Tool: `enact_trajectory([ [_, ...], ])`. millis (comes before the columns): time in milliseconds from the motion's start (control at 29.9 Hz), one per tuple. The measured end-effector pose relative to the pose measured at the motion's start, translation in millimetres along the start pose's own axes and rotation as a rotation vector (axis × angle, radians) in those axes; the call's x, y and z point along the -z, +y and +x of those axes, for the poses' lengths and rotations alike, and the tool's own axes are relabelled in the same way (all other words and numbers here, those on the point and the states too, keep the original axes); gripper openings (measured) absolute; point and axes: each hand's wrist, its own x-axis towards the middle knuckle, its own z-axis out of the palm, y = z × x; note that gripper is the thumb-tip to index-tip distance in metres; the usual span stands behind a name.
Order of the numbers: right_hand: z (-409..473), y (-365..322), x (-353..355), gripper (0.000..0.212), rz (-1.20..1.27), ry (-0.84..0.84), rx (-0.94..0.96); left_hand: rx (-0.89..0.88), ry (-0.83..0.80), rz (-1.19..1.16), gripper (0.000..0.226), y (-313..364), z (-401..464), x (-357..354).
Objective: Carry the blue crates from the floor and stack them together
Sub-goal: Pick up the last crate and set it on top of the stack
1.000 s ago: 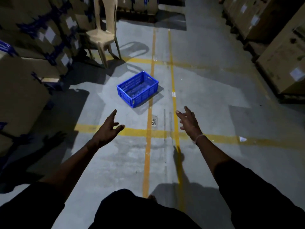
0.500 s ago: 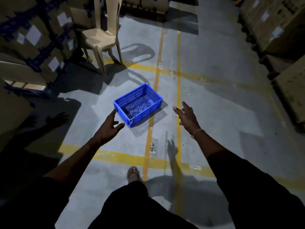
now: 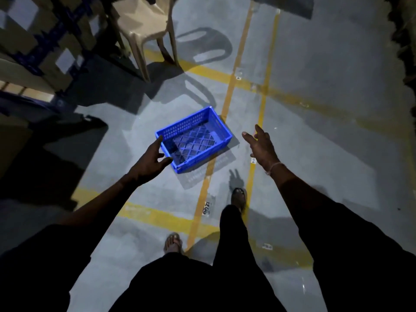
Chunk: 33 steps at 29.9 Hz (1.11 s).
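Both hands (image 3: 261, 147) spread above blue crate (image 3: 194, 139) on floor.

One head-worn wide-angle view looks steeply down and forward from standing height at the floor (image 3: 315, 136), both hands near.

Dim warehouse floor, lit in patches, with hard shadows

The grey floor (image 3: 315, 131) is brightest around the blue crate (image 3: 203, 152), while the left side and corners sink into near black. The chair (image 3: 144, 21) throws a sharp shadow forward and right; the hands (image 3: 148, 164) cast faint ones on the floor. Dark clothing loses all detail. Straight yellow lines (image 3: 234, 70) bow slightly; boxes (image 3: 29, 41) at the left edge look soft and stretched.
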Motion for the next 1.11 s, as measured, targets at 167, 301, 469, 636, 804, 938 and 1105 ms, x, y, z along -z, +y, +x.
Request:
enact_trajectory([
  [167, 105, 5, 3, 0.098, -0.072, -0.114, -0.008, 0.078, 0.061, -0.058, 0.084, 0, 73, -26],
  [301, 194, 16, -5, 0.098, -0.133, -0.205, 0.001, 0.164, 0.123, -0.078, 0.086, -14, 125, -52],
  [469, 287, 31, -29, 0.089, -0.269, -0.288, 0.073, 0.262, 0.204, -0.092, 0.086, -53, 193, -89],
  [636, 375, 74, -76, 0.076, -0.382, -0.317, 0.118, 0.319, 0.214, -0.070, 0.084, -127, 260, -130],
  [804, 454, 134, -133, 0.072, -0.490, -0.329, 0.146, 0.319, 0.237, 0.032, 0.083, -214, 328, -168],
  [938, 507, 177, -175, 0.072, -0.540, -0.336, 0.121, 0.324, 0.271, 0.106, 0.083, -270, 375, -191],
  [1105, 565, 215, -221, 0.080, -0.552, -0.343, 0.098, 0.430, 0.336, 0.139, 0.085, -333, 424, -208],
])
